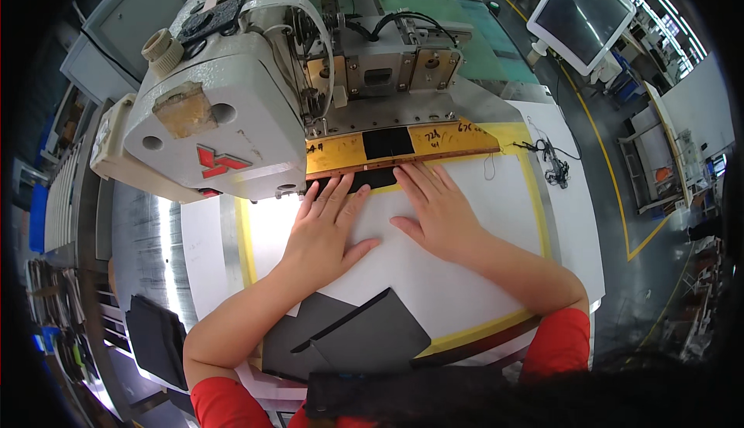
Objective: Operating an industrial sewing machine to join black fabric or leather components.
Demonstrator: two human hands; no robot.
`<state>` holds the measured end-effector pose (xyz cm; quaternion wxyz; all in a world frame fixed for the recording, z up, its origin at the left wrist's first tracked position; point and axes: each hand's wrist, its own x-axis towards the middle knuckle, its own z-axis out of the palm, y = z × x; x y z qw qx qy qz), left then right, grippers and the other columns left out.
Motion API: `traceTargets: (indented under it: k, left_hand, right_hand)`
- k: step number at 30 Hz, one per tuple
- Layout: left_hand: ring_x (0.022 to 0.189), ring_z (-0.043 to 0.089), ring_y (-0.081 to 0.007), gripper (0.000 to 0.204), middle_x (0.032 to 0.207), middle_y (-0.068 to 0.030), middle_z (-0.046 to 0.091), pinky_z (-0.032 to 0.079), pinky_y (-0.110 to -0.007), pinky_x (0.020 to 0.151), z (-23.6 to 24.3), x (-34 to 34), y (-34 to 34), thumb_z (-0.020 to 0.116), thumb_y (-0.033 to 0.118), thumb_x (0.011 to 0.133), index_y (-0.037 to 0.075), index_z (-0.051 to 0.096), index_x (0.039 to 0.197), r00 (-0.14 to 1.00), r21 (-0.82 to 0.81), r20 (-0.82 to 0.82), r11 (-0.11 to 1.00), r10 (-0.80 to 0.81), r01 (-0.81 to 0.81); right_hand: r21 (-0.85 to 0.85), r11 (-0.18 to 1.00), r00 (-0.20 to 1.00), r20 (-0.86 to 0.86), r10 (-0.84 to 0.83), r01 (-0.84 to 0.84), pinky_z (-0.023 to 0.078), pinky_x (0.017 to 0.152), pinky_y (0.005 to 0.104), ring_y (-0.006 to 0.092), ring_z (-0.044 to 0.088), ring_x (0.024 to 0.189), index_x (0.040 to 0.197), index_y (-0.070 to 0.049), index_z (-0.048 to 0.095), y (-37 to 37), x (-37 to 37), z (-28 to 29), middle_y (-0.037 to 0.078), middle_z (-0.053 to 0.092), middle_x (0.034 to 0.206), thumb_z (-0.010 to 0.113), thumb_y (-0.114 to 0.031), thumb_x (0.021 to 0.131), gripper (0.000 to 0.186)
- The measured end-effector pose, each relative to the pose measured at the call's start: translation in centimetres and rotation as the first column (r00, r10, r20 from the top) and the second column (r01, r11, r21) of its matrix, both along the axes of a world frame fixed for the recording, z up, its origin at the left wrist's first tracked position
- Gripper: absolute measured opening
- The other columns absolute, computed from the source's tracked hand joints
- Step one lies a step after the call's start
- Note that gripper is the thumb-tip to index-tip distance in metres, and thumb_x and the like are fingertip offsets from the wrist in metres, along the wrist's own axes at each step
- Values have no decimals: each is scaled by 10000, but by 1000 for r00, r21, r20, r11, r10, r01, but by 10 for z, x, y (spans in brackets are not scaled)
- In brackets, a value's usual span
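My left hand [322, 230] lies palm down with its fingers spread, the fingertips at the front edge of a black flat piece [377, 179]. To the right, my right hand [443, 219] rests flat too, fingers stretched forward and thumb out to the side, touching the piece's right end. The far part of this black piece is hidden under a yellow bar [457, 137] with handwritten marks, which has a black patch [389, 143] on it. Beneath both hands is a white sheet [480, 281] bordered by yellow tape.
A large white sewing machine head [256, 130] stands close to my left hand. Dark grey flat pieces [380, 335] lie nearer me. Black tangled thread [555, 168] sits at the right. Folded black pieces [153, 335] lie at the left; a monitor [581, 16] stands far right.
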<state>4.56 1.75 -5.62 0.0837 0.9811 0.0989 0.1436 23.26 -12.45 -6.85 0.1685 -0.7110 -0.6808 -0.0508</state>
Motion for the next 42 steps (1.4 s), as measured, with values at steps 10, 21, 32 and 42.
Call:
traceTargets:
  k: [10, 21, 32, 42]
  left_hand:
    - [1315, 429, -381, 717, 1399, -235, 455, 318, -485, 1108, -2, -3, 7, 654, 482, 840, 17, 481, 1357, 1000, -21, -22, 1000, -11, 10]
    - [1326, 421, -392, 710, 1427, -262, 419, 313, -492, 1109, -1, -6, 2, 641, 511, 841, 28, 503, 1344, 1000, 16, -30, 1000, -7, 8]
    - [1317, 424, -389, 660, 1411, -254, 432, 308, -483, 1113, 0, -6, 4, 660, 475, 840, 48, 522, 1325, 999, -34, -29, 999, -29, 28]
    - [1320, 418, -396, 641, 1430, -255, 415, 314, -484, 1109, -2, -7, 3, 637, 471, 857, 53, 529, 1330, 1000, -23, -5, 1000, -9, 9]
  right_hand:
    - [-41, 998, 999, 42, -34, 36, 269, 1121, 490, 370, 384, 1357, 1372, 78, 405, -4, -8, 1, 242, 411, 1434, 614, -400, 888, 712]
    - [-80, 996, 999, -4, -44, 43, 265, 1115, 510, 370, 347, 1381, 1400, 66, 376, -4, -8, 1, 241, 374, 1460, 611, -400, 893, 727]
    - [-122, 989, 995, 63, -73, 80, 236, 1124, 509, 318, 392, 1363, 1369, 43, 432, -7, -9, 8, 207, 435, 1430, 595, -405, 899, 669]
    - [-31, 998, 994, 94, -52, 55, 256, 1116, 503, 340, 459, 1303, 1308, 72, 489, -5, -7, 6, 227, 504, 1350, 598, -411, 902, 640]
